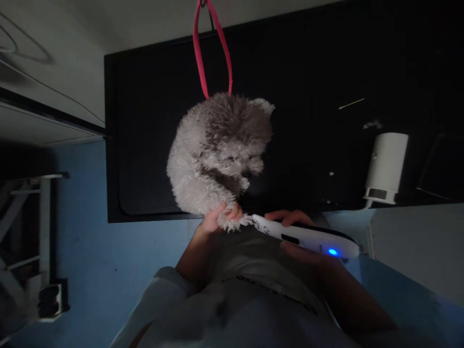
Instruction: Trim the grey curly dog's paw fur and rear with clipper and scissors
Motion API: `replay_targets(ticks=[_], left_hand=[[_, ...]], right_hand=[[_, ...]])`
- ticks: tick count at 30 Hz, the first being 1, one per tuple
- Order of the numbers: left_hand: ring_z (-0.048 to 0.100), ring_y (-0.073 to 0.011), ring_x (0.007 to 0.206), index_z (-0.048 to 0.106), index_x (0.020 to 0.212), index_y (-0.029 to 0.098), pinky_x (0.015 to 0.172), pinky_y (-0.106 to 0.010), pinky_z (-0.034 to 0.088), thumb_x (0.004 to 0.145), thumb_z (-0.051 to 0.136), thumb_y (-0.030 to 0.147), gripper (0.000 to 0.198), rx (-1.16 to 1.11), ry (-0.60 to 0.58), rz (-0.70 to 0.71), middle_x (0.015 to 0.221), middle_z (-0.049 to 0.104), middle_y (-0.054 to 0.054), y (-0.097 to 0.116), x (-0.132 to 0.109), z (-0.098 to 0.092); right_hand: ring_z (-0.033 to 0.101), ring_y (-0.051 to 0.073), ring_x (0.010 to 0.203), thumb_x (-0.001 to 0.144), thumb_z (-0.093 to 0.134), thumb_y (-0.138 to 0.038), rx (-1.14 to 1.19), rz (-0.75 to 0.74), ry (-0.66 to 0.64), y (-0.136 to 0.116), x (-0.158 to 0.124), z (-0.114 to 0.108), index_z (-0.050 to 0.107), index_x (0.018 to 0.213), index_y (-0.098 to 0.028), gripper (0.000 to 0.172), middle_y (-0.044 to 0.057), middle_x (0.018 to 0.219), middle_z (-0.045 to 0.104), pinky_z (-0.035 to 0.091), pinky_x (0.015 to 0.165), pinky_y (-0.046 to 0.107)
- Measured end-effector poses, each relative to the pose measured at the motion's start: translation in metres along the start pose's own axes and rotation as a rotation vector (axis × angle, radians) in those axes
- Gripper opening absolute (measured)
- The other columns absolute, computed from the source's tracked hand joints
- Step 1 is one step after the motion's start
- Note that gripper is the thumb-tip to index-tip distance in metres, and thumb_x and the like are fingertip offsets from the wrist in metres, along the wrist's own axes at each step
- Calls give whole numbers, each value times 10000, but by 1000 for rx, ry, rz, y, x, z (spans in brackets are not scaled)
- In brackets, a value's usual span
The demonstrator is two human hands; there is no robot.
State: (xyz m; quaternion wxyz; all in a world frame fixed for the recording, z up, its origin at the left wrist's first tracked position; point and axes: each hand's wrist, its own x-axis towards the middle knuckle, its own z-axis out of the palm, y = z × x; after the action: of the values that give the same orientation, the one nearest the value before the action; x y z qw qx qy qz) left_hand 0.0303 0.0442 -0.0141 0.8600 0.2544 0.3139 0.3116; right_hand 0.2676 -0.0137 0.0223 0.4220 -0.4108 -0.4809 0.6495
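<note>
A curly-haired grey and cream dog (203,150) is on the black table, its head turned toward the right and down. A pink loop (197,53) runs from above down to the dog's neck area, where fur hides it. My left hand (213,220) is closed around the dog's paw (232,222) at the table's near edge. In my right hand (293,220) is a white hair clipper (311,241) with a lit blue light. The clipper's head points left and meets the fur at the tip of the paw; I cannot tell if the blade touches skin.
The black table (141,96) has a raised rim. On its right stand a white cylindrical device (387,164), a thin yellowish stick (351,103) and small tufts of hair (372,124). A metal frame (44,222) stands on the blue floor (83,203) at left.
</note>
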Motion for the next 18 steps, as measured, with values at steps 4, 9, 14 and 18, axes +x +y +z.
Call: replay_targets(ticks=[4, 9, 14, 18], left_hand=[[355, -132, 506, 413, 489, 201, 563, -327, 293, 706, 556, 750, 607, 20, -15, -3, 534, 396, -13, 0, -1, -2], [362, -143, 512, 305, 438, 211, 560, -325, 301, 693, 582, 738, 647, 0, 111, 78, 484, 302, 5, 3, -1, -5], [457, -152, 561, 276, 445, 202, 611, -335, 387, 631, 686, 698, 670, -76, 246, 141, 482, 287, 21, 1, -1, -6], [535, -164, 582, 426, 531, 201, 781, -402, 480, 665, 719, 618, 528, -103, 308, 90, 492, 393, 30, -10, -3, 1]], right_hand=[[604, 274, 1184, 761, 727, -206, 115, 197, -15, -11, 12, -4, 600, 1010, -275, 288, 87, 1266, 643, 485, 952, 453], [659, 230, 773, 577, 820, -442, 414, 245, 1, 4, 42, -7, 600, 839, -240, 398, 48, 850, 707, 544, 659, 369], [597, 176, 669, 613, 763, -441, 515, 448, -67, 13, 44, -6, 647, 911, -208, 395, 46, 834, 668, 510, 571, 306], [631, 187, 732, 713, 725, -357, 411, 597, -279, 10, 34, 1, 615, 1146, -225, 466, 31, 832, 662, 504, 611, 295]])
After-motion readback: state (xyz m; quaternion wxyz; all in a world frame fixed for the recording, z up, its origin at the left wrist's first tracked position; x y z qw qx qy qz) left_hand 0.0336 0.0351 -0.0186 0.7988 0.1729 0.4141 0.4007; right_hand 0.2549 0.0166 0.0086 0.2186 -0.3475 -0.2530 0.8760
